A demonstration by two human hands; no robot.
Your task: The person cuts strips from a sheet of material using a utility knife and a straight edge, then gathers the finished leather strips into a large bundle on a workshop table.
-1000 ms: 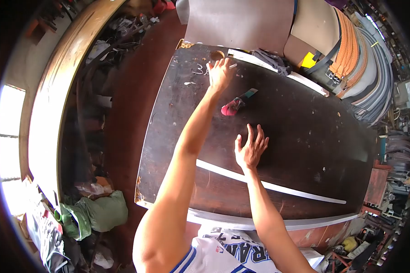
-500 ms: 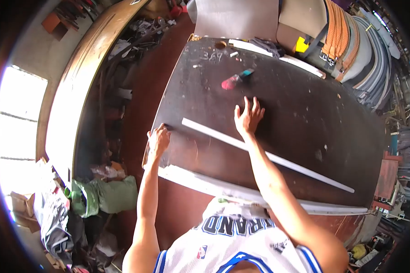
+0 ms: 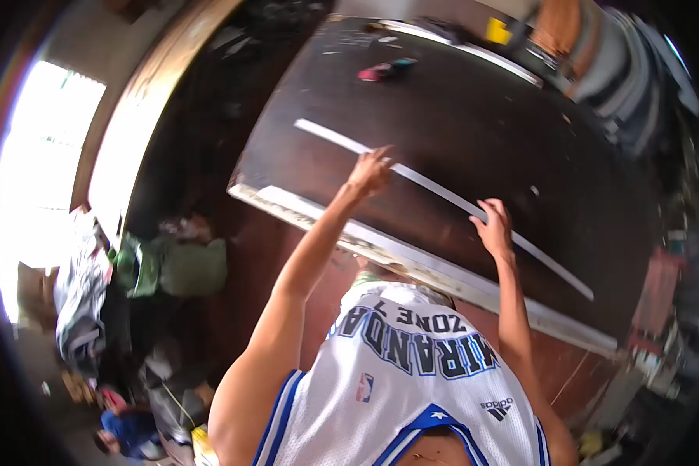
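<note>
A long thin white strip point(image 3: 435, 190) lies diagonally across the dark brown table point(image 3: 474, 116). My left hand point(image 3: 369, 172) is on the strip near its left part, fingers closed on it. Further right along the same strip, my right hand point(image 3: 493, 225) has its fingers curled over it. Both arms reach forward over the table's near edge. The picture is blurred by motion. A small tool with a pink and teal handle point(image 3: 380, 71) lies far off near the table's far side, away from both hands.
A pale band point(image 3: 412, 260) runs along the table's near edge. Another white slat point(image 3: 474, 50) and a yellow object point(image 3: 499, 31) sit at the far edge. Green bags point(image 3: 186, 264) and clutter fill the floor to the left, under a bright window.
My left hand moved from the table's left corner onto the strip. My right hand drew back from the tabletop to the strip. The view swung down and back towards my body.
</note>
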